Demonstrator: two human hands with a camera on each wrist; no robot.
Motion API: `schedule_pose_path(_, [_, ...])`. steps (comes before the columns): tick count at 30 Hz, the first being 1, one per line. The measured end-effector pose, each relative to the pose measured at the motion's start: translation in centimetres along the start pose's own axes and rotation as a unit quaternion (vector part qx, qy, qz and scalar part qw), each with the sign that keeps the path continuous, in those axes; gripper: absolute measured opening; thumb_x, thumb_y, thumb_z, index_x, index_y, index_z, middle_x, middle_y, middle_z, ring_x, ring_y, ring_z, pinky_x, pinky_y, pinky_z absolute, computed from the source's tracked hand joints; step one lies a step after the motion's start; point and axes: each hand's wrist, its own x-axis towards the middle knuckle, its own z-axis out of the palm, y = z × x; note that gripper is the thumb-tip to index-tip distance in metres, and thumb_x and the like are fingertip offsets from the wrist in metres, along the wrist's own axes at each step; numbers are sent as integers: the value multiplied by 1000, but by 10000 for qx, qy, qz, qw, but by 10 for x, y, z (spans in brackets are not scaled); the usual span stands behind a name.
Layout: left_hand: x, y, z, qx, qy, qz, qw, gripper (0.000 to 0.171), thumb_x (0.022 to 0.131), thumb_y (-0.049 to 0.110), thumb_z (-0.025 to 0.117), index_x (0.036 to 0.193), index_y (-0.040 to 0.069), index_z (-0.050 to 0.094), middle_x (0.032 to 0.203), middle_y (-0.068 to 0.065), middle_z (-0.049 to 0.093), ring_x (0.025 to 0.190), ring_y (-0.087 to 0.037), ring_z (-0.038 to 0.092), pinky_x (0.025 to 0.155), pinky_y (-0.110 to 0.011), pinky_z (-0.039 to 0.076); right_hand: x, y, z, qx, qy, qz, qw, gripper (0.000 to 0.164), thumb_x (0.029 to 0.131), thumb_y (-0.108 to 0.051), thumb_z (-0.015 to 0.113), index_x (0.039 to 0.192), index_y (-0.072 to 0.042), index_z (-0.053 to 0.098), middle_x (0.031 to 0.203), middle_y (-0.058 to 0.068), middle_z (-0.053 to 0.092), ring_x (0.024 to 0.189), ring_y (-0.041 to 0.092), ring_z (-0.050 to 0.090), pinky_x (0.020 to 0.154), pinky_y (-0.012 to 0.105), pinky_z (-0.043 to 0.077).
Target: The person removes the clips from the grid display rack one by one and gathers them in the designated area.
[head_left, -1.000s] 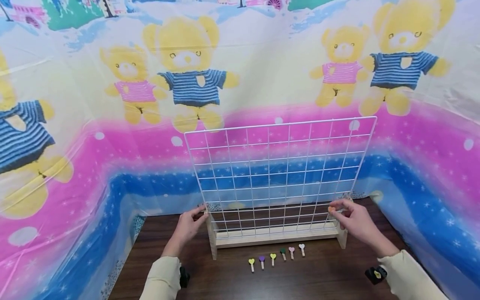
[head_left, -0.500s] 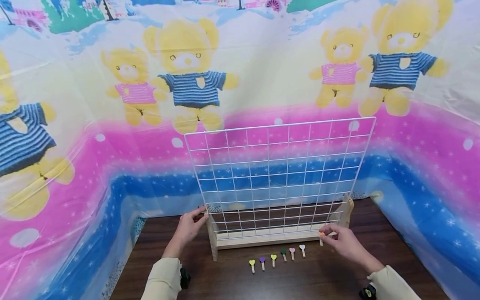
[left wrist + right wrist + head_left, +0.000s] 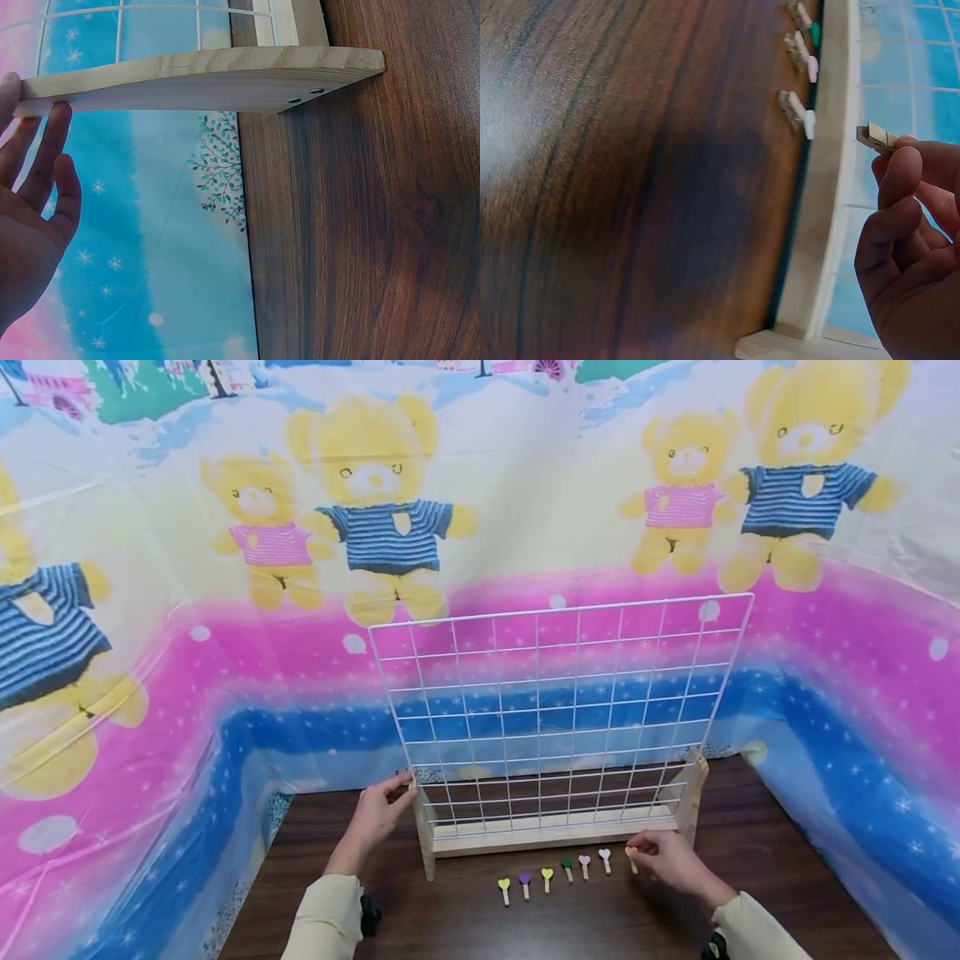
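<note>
My left hand (image 3: pixel 377 814) pinches the top of the stand's left wooden end piece (image 3: pixel 187 75), thumb on one side and fingers on the other. A white wire grid (image 3: pixel 555 693) rises from this wooden stand. Between the thumb and fingertips of my right hand (image 3: pixel 672 863) is a small wooden clothespin (image 3: pixel 877 138) with an orange heart, mostly covered by the fingers in the head view. It is held in front of the stand's right end, just right of a clothespin with a white heart (image 3: pixel 604 857).
Several heart clothespins lie in a row before the stand: yellow (image 3: pixel 504 888), purple (image 3: pixel 525 882), yellow-green (image 3: pixel 547 877), dark green (image 3: pixel 567 866) and pink (image 3: pixel 584 863). The dark wood table (image 3: pixel 480 927) meets a bear-printed cloth (image 3: pixel 525 518) behind and at the sides.
My right hand has come down from the stand's right end toward the front and left, bringing the orange heart clothespin to the right end of the row. The left hand stays put.
</note>
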Motion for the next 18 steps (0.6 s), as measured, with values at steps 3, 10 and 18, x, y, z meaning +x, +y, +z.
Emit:
schedule_pose_path(3, [0,0,1,-6,-10,33,10000,39,92,15,63,131,11,59,119,-14,62,93,-21,59,70,-31,50,1,5,5,-31,-76,26,10000,11,87,-11,67,92,-1,69,74,-1,62,50,14,54,45,29,46])
schedule_pose_path(10, [-3,1,2,-1,30,42,10000,38,92,15,63,131,13,59,114,-12,64,84,-18,57,64,-29,47,3,15,12,-192,-270,-67,9994,7,88,-9,66,89,-2,68,71,-1,61,49,14,54,46,28,46])
schedule_pose_path(18, [-5,1,3,-27,203,181,9996,39,93,13,62,132,12,58,112,-12,64,83,-18,57,65,-28,48,7,23,15,-365,-269,-185,9988,6,88,-9,65,89,-4,68,71,0,62,46,12,52,45,27,44])
